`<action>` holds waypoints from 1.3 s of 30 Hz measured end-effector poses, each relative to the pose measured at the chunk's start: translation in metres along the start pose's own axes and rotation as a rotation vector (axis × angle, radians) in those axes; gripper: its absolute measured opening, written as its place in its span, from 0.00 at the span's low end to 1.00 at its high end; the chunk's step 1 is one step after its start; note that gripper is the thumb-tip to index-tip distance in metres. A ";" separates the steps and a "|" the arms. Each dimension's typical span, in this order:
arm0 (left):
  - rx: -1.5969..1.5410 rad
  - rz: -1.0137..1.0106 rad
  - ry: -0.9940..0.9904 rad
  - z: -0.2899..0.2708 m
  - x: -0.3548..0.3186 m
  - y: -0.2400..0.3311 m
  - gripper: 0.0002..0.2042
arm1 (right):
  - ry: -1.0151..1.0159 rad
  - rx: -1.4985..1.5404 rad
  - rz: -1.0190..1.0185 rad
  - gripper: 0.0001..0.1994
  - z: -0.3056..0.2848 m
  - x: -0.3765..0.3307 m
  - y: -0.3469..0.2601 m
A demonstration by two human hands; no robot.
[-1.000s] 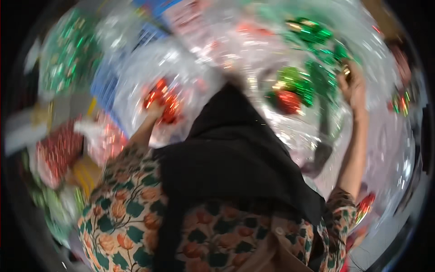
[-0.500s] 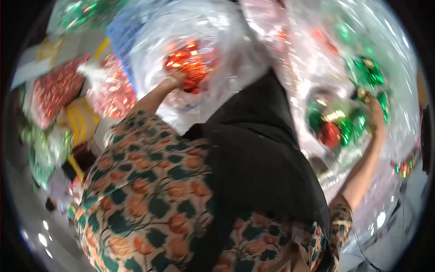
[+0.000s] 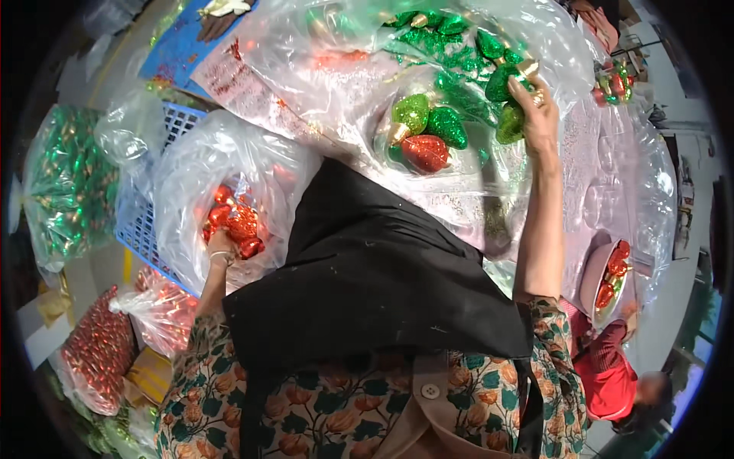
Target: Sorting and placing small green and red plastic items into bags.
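Note:
My left hand (image 3: 222,246) reaches into a clear plastic bag (image 3: 200,164) and is closed around red glittery bulb-shaped ornaments (image 3: 235,224). My right hand (image 3: 537,115) is raised far ahead, gripping a green glittery ornament (image 3: 508,122) at the edge of a pile of green ornaments (image 3: 451,46) lying on clear plastic. A small cluster of two green ornaments and one red ornament (image 3: 423,132) lies just left of that hand. A black cloth (image 3: 367,268) hanging from my head hides the middle of the view.
A blue plastic crate (image 3: 145,222) holds the bag of red ornaments. Bags of green ornaments (image 3: 65,191) and red ornaments (image 3: 95,352) stand at the left. At the lower right another person in red (image 3: 612,367) works beside a bowl of red ornaments (image 3: 612,279).
The view has swung, shifting the piles. My left hand has stayed in the red ornaments. My right hand has risen from beside the mixed cluster to the green pile.

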State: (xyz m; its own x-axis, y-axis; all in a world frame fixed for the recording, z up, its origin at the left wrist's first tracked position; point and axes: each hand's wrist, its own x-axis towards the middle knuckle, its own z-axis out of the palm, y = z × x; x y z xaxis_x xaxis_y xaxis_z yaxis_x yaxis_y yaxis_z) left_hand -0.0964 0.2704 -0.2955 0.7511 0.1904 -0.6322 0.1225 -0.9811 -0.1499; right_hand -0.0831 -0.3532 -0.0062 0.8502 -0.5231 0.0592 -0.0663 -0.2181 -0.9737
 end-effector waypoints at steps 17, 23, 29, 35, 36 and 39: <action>-0.683 1.469 0.514 -0.327 -0.229 0.321 0.25 | -0.503 -0.796 -0.356 0.29 0.022 -0.012 -0.095; -0.428 1.640 0.686 -0.314 -0.211 0.340 0.24 | -0.399 -0.494 -0.241 0.28 0.011 -0.010 -0.066; -0.428 1.646 0.705 -0.316 -0.189 0.354 0.21 | -0.434 -0.436 -0.347 0.27 0.012 -0.022 -0.069; -0.060 1.541 1.000 -0.327 -0.184 0.347 0.18 | -0.507 -0.793 -0.653 0.25 0.023 -0.036 -0.078; -0.101 1.551 0.891 -0.330 -0.176 0.349 0.17 | -0.536 -0.795 -0.663 0.25 0.028 -0.039 -0.080; -0.201 1.565 0.671 -0.331 -0.168 0.353 0.14 | -0.644 -0.920 -0.521 0.25 0.041 -0.042 -0.099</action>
State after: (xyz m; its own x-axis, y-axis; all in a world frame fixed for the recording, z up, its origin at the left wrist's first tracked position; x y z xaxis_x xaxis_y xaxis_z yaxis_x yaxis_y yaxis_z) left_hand 0.0353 -0.1193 0.0098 0.3394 -0.8770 0.3402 -0.9034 -0.2032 0.3776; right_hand -0.0908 -0.2755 0.0784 0.9698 0.2432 0.0206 0.2359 -0.9123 -0.3347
